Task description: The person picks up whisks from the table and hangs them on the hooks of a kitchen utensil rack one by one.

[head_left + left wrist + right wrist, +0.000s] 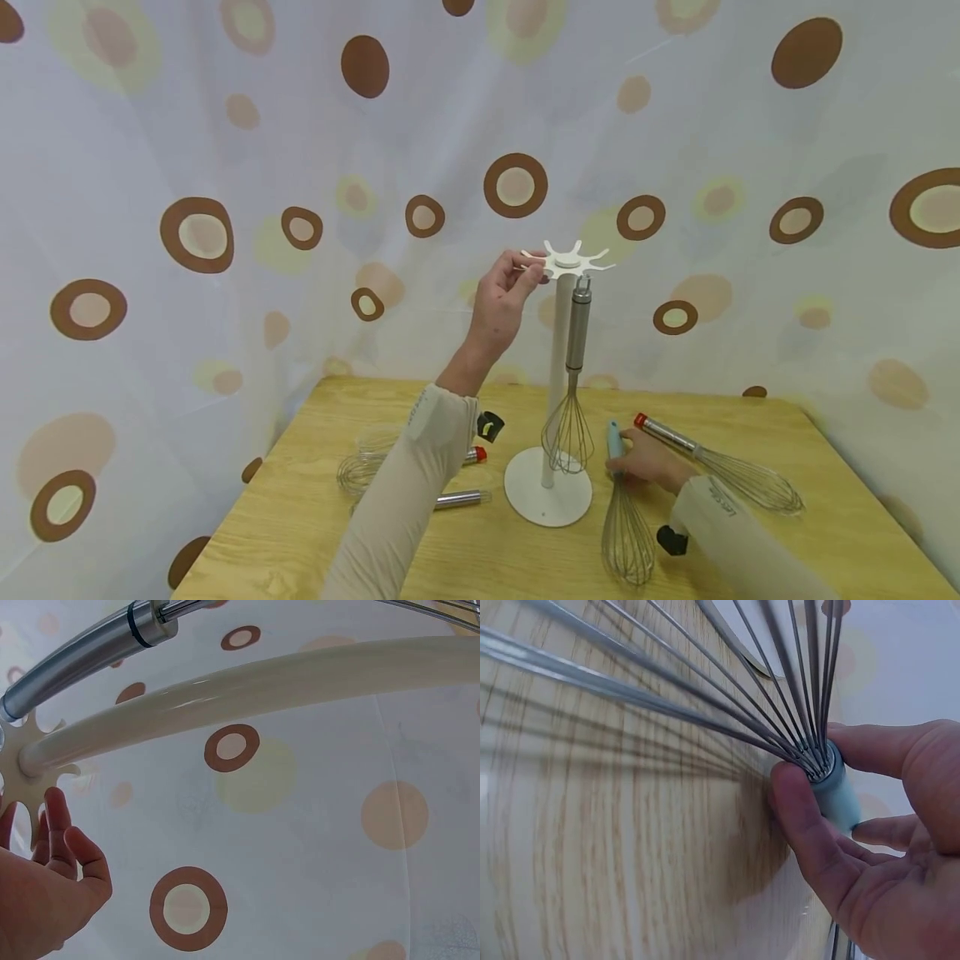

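A white utensil stand with a star-shaped top [567,261] rises from a round base. My left hand [498,304] pinches one prong of that top between thumb and fingers. From another prong hangs a steel-handled whisk [578,333], wires downward. To the right of the base, my right hand [648,460] grips a whisk with a light blue handle [615,440], whose wires point toward me. In the right wrist view, thumb and fingers hold the blue handle [838,799] right by the wires, close over the wood. The left wrist view shows the stand's pole [225,694] from below.
Another whisk with a red end [667,437] lies right of my right hand. Left of the base, more whisks [360,473] lie partly hidden behind my left sleeve, one handle with a red end. The wooden table [277,500] meets a dotted curtain [420,333] behind.
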A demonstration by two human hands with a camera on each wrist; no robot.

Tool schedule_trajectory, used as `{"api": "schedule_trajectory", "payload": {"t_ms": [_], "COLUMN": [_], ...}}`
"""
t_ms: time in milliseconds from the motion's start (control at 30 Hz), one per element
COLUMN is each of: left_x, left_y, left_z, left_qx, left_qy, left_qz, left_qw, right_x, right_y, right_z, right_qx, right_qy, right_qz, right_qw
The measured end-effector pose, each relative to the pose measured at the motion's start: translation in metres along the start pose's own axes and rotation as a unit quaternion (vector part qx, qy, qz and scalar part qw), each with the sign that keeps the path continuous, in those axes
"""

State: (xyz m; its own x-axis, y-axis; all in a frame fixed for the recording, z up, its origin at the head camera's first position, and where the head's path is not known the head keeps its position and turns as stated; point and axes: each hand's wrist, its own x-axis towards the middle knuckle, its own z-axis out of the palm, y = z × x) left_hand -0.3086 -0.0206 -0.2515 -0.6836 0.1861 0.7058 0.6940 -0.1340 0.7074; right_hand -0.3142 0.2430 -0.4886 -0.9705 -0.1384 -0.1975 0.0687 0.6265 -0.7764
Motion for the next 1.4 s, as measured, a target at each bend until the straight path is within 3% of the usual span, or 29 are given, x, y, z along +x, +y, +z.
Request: {"api": "schedule_trajectory", "payload": {"t_ms": [267,500,667,900,1133,1400], "left_x": [0.001,-0.001,0.001,0.001,0.000,0.001], "left_y": [0.002,0.004,0.000,0.001,0.001,-0.002], "left_z": [-0.002,-0.003,-0.004,-0.006,-0.004,-0.001], "left_qx": [-0.007,-0.004,-0.003,-0.009,-0.028,-0.036], "left_qy": [-0.007,-0.002,0.005,0.003,0.003,0.018], "left_qz": [-0.012,-0.018,-0.015,-0.022,-0.017,-0.009], "left_qw": [0.9999,0.9998,0.9999,0.9997,0.9994,0.9991], "right_x": [-0.002,-0.002,-0.008,-0.018,-0.035,-0.056], "right_y": [0.005,0.009,-0.003,-0.030,-0.056,-0.087], "right_z": [-0.004,-0.013,-0.021,-0.030,-0.038,-0.049], "right_qx": [0.024,0.076,0.095,0.102,0.077,0.028], "right_qy": [-0.008,-0.013,-0.021,0.007,0.044,0.108], "right_qz": [-0.011,-0.023,-0.061,-0.127,-0.219,-0.288], "right_qw": [0.9996,0.9967,0.9934,0.9866,0.9717,0.9511]}}
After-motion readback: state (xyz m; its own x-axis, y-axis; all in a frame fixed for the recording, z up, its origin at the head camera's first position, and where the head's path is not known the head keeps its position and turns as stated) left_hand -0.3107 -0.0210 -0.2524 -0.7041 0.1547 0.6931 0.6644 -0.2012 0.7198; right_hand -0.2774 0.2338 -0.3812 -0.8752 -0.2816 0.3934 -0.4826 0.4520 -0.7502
